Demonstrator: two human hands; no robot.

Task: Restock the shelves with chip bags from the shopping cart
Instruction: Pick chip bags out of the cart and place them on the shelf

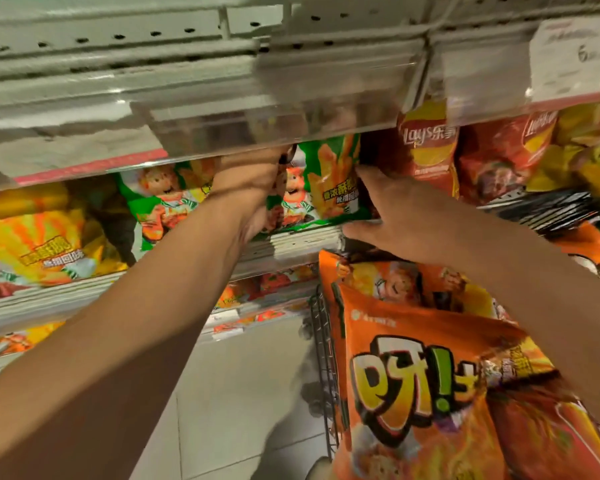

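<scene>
A green chip bag (pixel 326 181) stands on the middle shelf (pixel 291 247), just under the upper shelf's front rail. My left hand (pixel 253 188) grips its left side, fingers curled around the edge. My right hand (pixel 392 216) rests flat against its right side, fingers spread, thumb low near the shelf edge. Another green bag (pixel 160 202) stands to the left of it. Below my right arm the shopping cart (pixel 323 344) holds several orange chip bags (pixel 420 386).
Red Lay's bags (pixel 426 147) fill the shelf to the right, yellow bags (pixel 39 247) to the left. The upper shelf rail (pixel 222 109) with a price tag (pixel 575 53) hangs close overhead. Lower shelves hold more bags. Tiled floor (pixel 243 393) lies between shelf and cart.
</scene>
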